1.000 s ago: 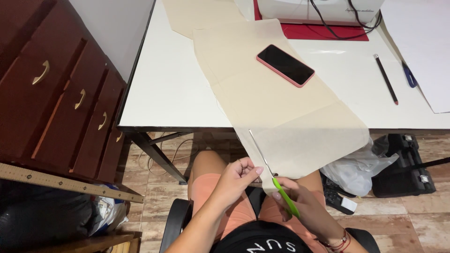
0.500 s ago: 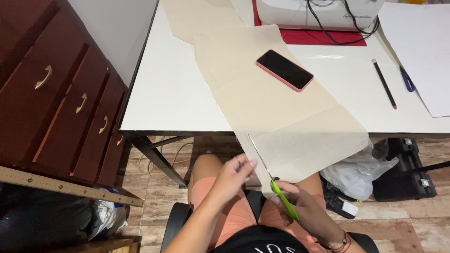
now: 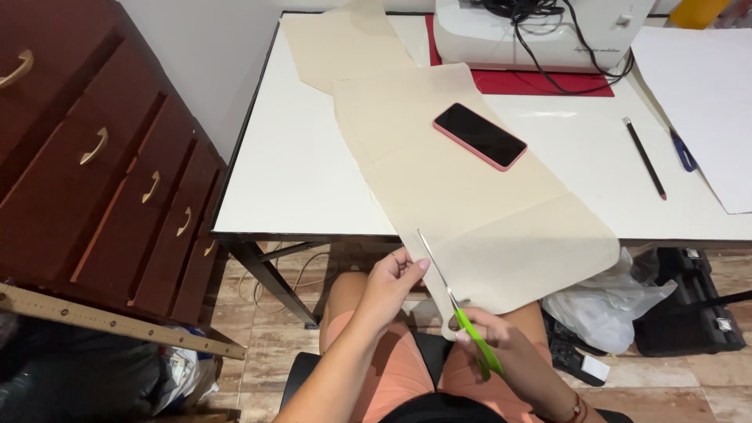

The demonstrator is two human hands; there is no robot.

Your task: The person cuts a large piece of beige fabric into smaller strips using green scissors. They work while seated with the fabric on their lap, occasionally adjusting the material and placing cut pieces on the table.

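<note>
Down at the near edge of the white table [image 3: 313, 180], a seated person is cutting a big sheet of beige pattern paper [image 3: 439, 180]. Most of it lies flat on the table; the lower end hangs off the front edge over their lap, which puts the cut line w/in easy reach w/o bending forward.

Right hand [image 3: 489, 345] has its fingers closed through the green handles of the scissors [image 3: 462, 313], gripping them. Blades run up & to the left along the paper's left edge, tip close to the table's edge. Can't tell how far apart the blades are from this angle.

Left hand [image 3: 392, 282] pinches the paper edge just beside the blades, fingers closed on it, prob. to keep the hanging sheet taut so it doesn't flop while being cut.

A pink-cased phone [image 3: 479, 135] sits on the paper further up the table, acting as a weight whether meant so or not. Behind it a white sewing machine [image 3: 540, 31] on a red mat [image 3: 533, 82], cable piled on top. Off to the right, well apart from the cutting: a dark pencil [image 3: 645, 157], a blue pen [image 3: 683, 153], a white sheet [image 3: 705, 86]. Dark wooden drawers [image 3: 102, 172] stand left of the table, w/ a wooden ruler [image 3: 117, 323] leaning below.
</note>
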